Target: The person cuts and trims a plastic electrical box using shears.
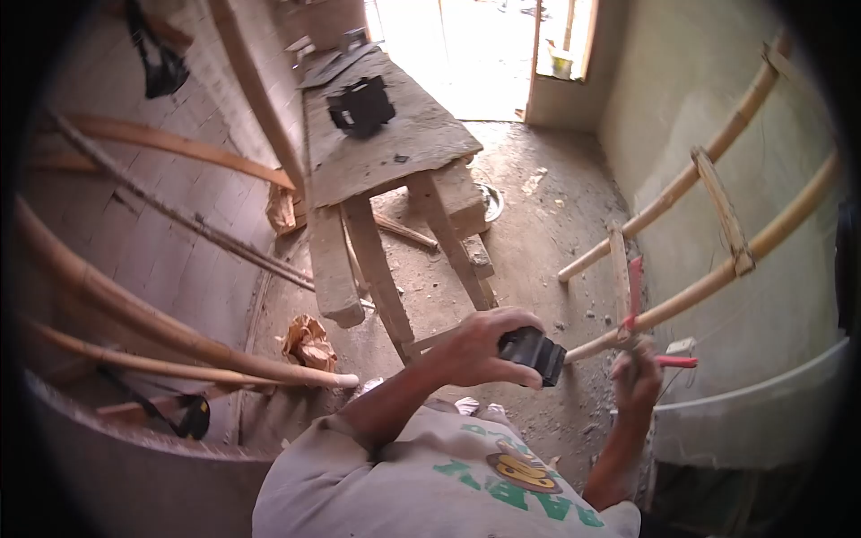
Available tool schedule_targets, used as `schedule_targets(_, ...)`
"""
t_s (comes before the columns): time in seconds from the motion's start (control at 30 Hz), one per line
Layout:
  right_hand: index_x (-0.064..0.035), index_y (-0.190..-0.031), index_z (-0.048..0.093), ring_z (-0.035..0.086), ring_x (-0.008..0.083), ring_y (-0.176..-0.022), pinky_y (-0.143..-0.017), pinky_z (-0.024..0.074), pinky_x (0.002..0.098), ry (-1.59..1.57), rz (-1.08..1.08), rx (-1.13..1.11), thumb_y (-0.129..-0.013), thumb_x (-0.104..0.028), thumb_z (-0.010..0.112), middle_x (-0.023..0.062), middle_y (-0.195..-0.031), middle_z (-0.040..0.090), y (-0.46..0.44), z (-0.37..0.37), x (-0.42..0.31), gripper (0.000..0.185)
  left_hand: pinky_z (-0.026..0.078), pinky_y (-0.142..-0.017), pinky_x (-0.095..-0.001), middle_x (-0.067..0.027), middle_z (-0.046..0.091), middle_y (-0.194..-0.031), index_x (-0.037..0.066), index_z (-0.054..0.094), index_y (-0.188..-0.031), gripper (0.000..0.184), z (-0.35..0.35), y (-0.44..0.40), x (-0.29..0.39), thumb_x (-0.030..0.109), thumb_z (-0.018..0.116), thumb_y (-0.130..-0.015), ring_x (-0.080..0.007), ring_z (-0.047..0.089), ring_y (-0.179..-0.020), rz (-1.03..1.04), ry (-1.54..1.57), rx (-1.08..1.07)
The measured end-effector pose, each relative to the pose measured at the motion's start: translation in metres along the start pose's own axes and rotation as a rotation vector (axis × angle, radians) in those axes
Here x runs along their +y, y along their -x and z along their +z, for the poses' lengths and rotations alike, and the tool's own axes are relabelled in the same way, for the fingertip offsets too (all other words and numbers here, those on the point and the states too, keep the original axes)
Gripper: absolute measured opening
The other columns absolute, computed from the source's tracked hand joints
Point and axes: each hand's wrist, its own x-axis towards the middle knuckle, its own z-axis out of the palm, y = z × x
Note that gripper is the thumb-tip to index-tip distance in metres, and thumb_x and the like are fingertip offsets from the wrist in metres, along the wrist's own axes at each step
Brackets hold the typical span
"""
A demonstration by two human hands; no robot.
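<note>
My left hand (pixel 508 345) is wrapped round a small black box-like object (pixel 536 355), with the fingers over its top and the thumb below. To the right, my right hand (pixel 636 372) is closed beside the lower end of a bamboo ladder (pixel 691 300). Red strips (pixel 676 361) stick out next to its fingers, and one stands upright above them. What the right hand holds is blurred and cannot be made out. Another black object (pixel 361 107) lies on the wooden workbench (pixel 395 152) ahead.
Bamboo poles (pixel 170 328) lean along the left wall. Crumpled brown paper (pixel 308 343) lies on the debris-strewn floor (pixel 538 233). A white curved edge (pixel 762 394) runs at the lower right. A bright doorway (pixel 484 63) is behind the bench.
</note>
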Motion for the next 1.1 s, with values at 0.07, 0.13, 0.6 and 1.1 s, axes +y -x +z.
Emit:
schedule_targets(0.07,-0.0006,-0.116,0.055,0.058,0.0139,-0.064,-0.053,0.0488,0.0268,-0.185,-0.089,-0.007,-0.101,-0.026,0.051,0.0084,-0.081,0.06,-0.034,0.006,-0.04,0.03,0.052,-0.084,-0.0365,-0.0103,0.066,-0.106,0.011,0.063,-0.115,0.067,0.004,0.015,0.024,0.039,0.091,-0.061,-0.0213,0.066,-0.098,0.083,0.023,0.251)
schedule_targets(0.13,0.001,-0.114,0.054,0.057,0.0137,-0.061,-0.051,0.0474,0.0263,-0.444,-0.116,0.083,-0.101,-0.024,0.049,0.0079,-0.08,0.059,-0.073,0.071,-0.034,0.029,0.053,-0.083,-0.0356,-0.0102,0.066,-0.105,0.009,0.063,-0.115,0.07,-0.037,0.037,0.049,0.036,0.093,-0.058,-0.0216,0.066,-0.098,0.219,-0.145,0.393)
schedule_targets(0.6,0.0003,-0.079,0.063,0.053,0.0107,-0.053,-0.05,0.0413,0.0236,0.332,-0.524,-0.557,-0.09,-0.018,0.061,0.0061,-0.065,0.059,-0.152,0.295,-0.111,0.022,0.051,-0.087,-0.0292,-0.0064,0.066,-0.102,0.005,0.059,-0.118,0.059,-0.196,0.042,0.026,0.019,0.087,-0.069,-0.0146,0.063,-0.094,0.174,-0.198,1.062)
schedule_targets(1.1,0.0025,-0.058,0.056,0.045,0.0117,-0.048,-0.049,0.04,0.0359,0.842,-0.633,-0.574,-0.084,-0.023,0.061,0.0059,-0.047,0.046,-0.197,0.461,-0.076,0.036,0.052,-0.082,-0.0293,-0.0064,0.067,-0.099,0.003,0.061,-0.113,0.043,-0.239,0.017,0.009,0.017,0.079,-0.077,-0.0121,0.063,-0.09,0.014,-0.2,1.028)
